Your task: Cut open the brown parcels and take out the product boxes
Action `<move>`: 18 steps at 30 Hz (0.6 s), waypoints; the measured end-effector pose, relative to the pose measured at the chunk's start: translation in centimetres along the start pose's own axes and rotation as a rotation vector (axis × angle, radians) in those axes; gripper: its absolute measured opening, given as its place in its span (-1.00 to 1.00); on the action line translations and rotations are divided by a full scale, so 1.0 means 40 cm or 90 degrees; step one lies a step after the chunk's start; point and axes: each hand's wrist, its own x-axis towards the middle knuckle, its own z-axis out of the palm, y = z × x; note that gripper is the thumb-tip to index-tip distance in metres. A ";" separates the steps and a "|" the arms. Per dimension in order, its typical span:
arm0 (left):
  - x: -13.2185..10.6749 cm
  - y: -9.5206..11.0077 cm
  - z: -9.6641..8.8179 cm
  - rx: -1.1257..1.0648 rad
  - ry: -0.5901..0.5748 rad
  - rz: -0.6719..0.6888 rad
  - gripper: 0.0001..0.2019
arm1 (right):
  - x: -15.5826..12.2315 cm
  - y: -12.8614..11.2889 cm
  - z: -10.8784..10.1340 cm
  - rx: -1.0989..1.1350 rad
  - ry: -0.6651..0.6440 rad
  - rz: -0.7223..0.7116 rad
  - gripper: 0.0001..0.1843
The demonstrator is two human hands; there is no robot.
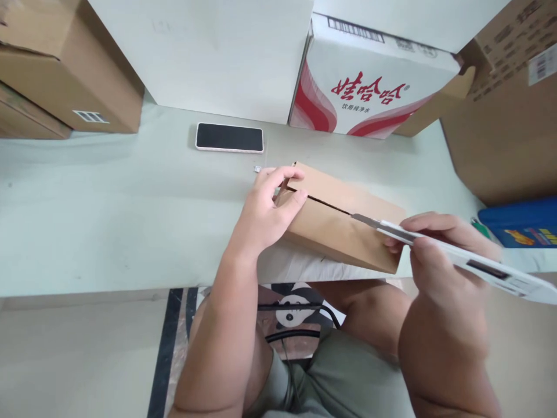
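A long brown cardboard box (339, 226) lies slanted near the table's front edge, with a dark seam running along its top. My left hand (274, 203) grips the box's left end, thumb on the top and fingers at the far side. In my right hand (448, 249) is a white utility knife (470, 261) with its blade extended. The blade's tip is at the seam, around the middle of the box. Some fingers of my right hand are hidden behind the knife, close to the box's right end.
A phone (230, 137) lies behind the box, with a tiny square piece (257, 169) nearby. Along the back stand a white-and-red carton (369, 87) and a white panel (217, 58). Brown cartons (100, 75) are at left. A blue pack (522, 223) sits at right.
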 end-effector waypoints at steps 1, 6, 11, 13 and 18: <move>0.000 -0.002 0.000 0.001 0.003 0.001 -0.76 | 0.002 0.004 -0.005 -0.031 -0.013 -0.030 -0.97; 0.002 -0.011 0.005 0.000 0.022 0.020 -0.77 | 0.021 0.016 -0.013 -0.124 -0.059 -0.140 -0.93; 0.002 -0.011 0.003 0.011 0.019 0.017 -0.75 | 0.034 0.003 -0.014 -0.170 -0.128 -0.174 -0.86; 0.001 -0.010 0.000 0.013 0.011 0.003 -0.73 | 0.030 -0.006 -0.025 -0.180 -0.125 -0.171 -0.83; 0.002 -0.013 0.003 -0.059 0.050 0.011 -0.62 | -0.002 0.027 -0.079 -0.067 0.108 -0.108 -0.85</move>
